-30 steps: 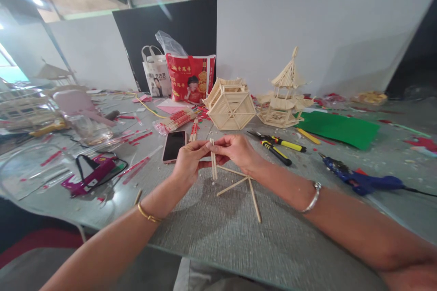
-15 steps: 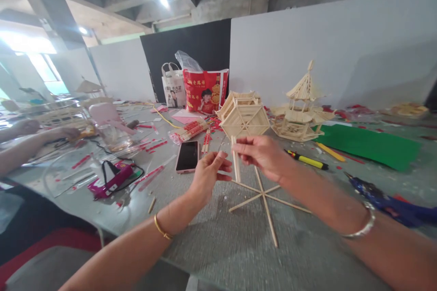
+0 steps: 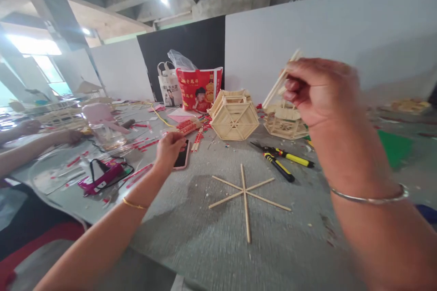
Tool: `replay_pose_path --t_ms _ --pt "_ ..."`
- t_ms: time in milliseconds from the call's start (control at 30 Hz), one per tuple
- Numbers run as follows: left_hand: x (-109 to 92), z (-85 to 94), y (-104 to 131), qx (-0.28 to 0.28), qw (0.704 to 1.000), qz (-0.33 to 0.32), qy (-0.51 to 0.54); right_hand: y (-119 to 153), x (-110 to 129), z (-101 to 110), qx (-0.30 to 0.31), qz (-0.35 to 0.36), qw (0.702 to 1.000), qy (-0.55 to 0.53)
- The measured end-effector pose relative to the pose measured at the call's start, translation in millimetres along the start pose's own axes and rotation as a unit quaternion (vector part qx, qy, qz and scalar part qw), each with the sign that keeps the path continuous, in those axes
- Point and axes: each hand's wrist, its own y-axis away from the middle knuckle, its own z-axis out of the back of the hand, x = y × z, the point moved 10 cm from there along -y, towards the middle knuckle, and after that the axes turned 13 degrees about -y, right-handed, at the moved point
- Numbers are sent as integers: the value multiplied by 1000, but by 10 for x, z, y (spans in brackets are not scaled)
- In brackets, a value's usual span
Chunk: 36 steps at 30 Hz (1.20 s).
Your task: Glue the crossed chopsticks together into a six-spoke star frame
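Observation:
My right hand (image 3: 316,86) is raised at the right, closed around a few pale wooden chopsticks (image 3: 273,92) that slant down to the left. My left hand (image 3: 169,151) is over the upper left part of a phone (image 3: 182,157), its fingers drawn together; whatever may be in them is hidden. On the table between my arms lies a six-armed star of thin wooden sticks (image 3: 244,190), joined at the centre. Behind it a hexagonal stick frame (image 3: 235,122) rests with its spoked face toward me. A tiered stick pagoda (image 3: 285,122) is partly covered by my right hand.
Pliers with yellow-black handles (image 3: 278,166) lie right of the star. Red-wrapped chopstick packs (image 3: 187,126) and a red bag (image 3: 200,88) stand behind. A purple device with a cord (image 3: 102,177) is at left, near another person's arms (image 3: 37,145). Green sheet (image 3: 396,150) lies at right.
My right hand has lifted up and to the right with the chopsticks. My left hand has moved left and drawn its fingers in. The star and pliers now show more fully.

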Motion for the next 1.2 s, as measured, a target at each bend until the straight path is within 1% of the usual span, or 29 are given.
replay_pose_path --t_ms 33,67,133,200,233,300,367,400,467,567,633,700,1000,1200 --pt "-58 -85 -27 35 999 8 -3 -10 -119 19 -1 -25 1000 16" --pt "-130 -213 -30 81 997 15 -5 -10 -269 7 6 -59 998 28" --pt "-321 -535 46 180 984 11 -6 32 -607 -68 28 -139 989 40" --pt "-536 -788 157 221 975 -17 -7 113 -902 -158 47 -204 976 55" --pt "-621 -915 224 240 970 -28 -3 153 -1001 -206 57 -220 972 61" --pt "-709 -1132 349 275 961 -30 15 220 -1130 -268 69 -236 966 76" --pt "-732 -1250 427 292 955 -23 48 262 -1185 -300 76 -235 965 86" --pt "-736 -1267 444 293 954 -22 66 275 -1198 -311 79 -233 965 89" --pt "-745 -1245 451 287 953 -34 91 293 -1217 -331 87 -231 965 88" --pt "-753 -1147 433 266 959 -66 75 320 -1255 -365 99 -236 963 86" --pt "-744 -1088 422 250 964 -76 55 347 -1285 -387 104 -245 960 84" --pt "-719 -1060 420 246 966 -72 44 377 -1314 -401 107 -255 957 82" --pt "-602 -1045 447 266 963 -43 22 478 -1422 -408 106 -294 947 82" --pt "-581 -1037 458 274 961 -45 19 512 -1459 -413 115 -307 941 79"
